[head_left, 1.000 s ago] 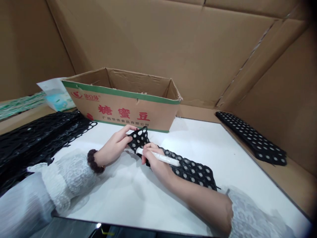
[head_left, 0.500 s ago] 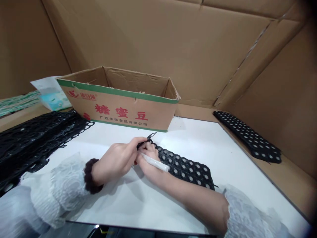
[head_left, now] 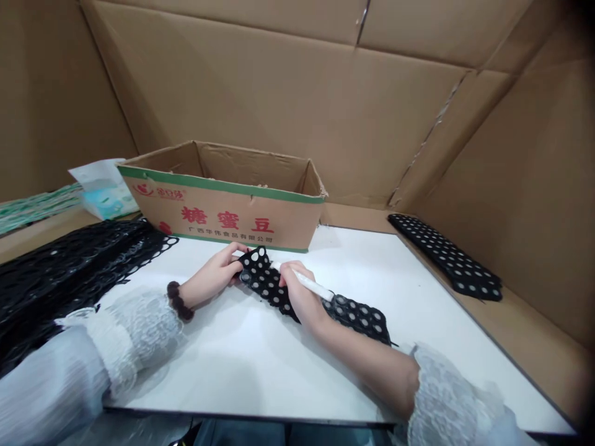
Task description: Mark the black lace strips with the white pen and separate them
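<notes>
A black strip with rows of round pale dots (head_left: 359,314) lies slantwise across the white board (head_left: 223,365). Its left end is pinched between the thumb and fingers of my left hand (head_left: 217,272). My right hand (head_left: 300,288) rests over the strip's middle and covers part of it. A white pen-like tool (head_left: 313,287) is gripped in my right hand, its front end pointing up and left beside the strip's left part.
Behind my hands stands an open cardboard box (head_left: 227,217). Black lacy strips (head_left: 69,260) are piled at the left, near a tissue pack (head_left: 106,195) and green-white strands (head_left: 37,207). A dotted black stack (head_left: 446,254) lies at the right.
My hands have moved apart, my left hand to the left with the strip's end, my right hand to the right with the tool. The strip's left part now shows between them.
</notes>
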Motion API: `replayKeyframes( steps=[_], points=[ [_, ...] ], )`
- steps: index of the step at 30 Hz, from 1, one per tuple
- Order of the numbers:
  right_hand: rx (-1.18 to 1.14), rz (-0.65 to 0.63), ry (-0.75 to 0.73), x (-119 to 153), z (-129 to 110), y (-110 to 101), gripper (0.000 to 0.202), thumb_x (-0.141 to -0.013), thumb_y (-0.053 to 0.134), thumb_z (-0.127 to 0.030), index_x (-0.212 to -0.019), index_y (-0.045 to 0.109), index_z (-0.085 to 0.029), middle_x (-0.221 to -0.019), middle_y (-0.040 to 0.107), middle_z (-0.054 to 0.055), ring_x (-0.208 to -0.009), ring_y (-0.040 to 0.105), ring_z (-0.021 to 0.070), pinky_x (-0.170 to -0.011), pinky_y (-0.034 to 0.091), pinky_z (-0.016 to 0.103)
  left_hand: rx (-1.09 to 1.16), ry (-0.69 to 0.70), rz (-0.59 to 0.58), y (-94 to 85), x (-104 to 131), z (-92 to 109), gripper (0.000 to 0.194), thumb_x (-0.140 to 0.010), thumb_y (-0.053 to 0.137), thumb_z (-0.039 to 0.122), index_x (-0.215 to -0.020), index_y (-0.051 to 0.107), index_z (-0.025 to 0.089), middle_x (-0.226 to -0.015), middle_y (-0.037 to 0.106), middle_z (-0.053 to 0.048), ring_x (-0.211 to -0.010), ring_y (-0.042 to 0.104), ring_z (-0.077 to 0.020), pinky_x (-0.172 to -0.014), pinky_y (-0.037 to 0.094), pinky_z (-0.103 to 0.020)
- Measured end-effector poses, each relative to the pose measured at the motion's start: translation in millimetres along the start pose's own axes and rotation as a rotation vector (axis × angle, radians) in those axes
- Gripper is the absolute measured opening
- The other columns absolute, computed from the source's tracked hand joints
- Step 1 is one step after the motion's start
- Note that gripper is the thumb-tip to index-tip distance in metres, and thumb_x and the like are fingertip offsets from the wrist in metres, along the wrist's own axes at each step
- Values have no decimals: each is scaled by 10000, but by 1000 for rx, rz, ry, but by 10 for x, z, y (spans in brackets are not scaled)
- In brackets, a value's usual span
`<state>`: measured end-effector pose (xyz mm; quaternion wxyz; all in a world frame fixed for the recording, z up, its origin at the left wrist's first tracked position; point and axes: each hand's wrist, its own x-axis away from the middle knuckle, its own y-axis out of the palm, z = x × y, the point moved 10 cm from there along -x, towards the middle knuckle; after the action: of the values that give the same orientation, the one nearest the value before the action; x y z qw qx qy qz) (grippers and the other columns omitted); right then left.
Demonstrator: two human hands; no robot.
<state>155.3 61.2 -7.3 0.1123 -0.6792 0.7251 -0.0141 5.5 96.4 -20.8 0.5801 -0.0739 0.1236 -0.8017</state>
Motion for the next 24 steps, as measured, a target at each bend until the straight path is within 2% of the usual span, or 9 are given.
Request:
replayKeyframes(
  steps=[3,8,13,17,20,24],
  points=[
    [37,51,-84,-37,-42,-110,299,-792,403,-304,-520,422,-179,-768,457,-3,-758,473,126,-728,340,233,127,-54,-44,45,-31,-61,360,-664,462,135,-1018,399,159,-684,482,22,-533,453,-91,-457,332,-182],
    [109,117,-101,-118,24,-224,330,-799,393,-326,-507,433,-177,-752,463,0,-737,477,131,-709,346,244,230,-91,-140,117,-60,-116,419,-591,494,72,-1003,445,129,-735,542,-5,-606,495,-106,-504,370,-193],
    [99,84,-143,-137,4,-195,334,-797,404,-325,-500,446,-178,-773,493,7,-755,487,135,-733,352,252,434,-150,-249,261,4,-120,419,-585,506,44,-992,516,140,-669,532,19,-571,482,-95,-511,362,-189],
    [67,2,-168,-108,-38,-139,326,-816,390,-331,-527,423,-184,-701,489,-5,-699,476,130,-682,360,246,522,-204,-345,391,90,-71,260,-632,557,87,-887,571,136,-738,579,-15,-693,535,-131,-622,407,-213],
    [55,-32,-124,-108,-16,-122,315,-832,368,-322,-547,403,-191,-596,435,-22,-626,448,127,-625,352,242,510,-194,-271,312,43,-99,188,-630,546,111,-816,564,130,-698,563,-10,-674,524,-129,-626,407,-218],
    [24,12,-180,-123,-80,-169,334,-833,370,-287,-518,406,-180,-783,487,16,-799,487,138,-741,363,239,316,-99,-29,25,-91,-195,155,-632,471,154,-777,523,137,-628,493,20,-547,450,-96,-506,347,-190]
  ],
)
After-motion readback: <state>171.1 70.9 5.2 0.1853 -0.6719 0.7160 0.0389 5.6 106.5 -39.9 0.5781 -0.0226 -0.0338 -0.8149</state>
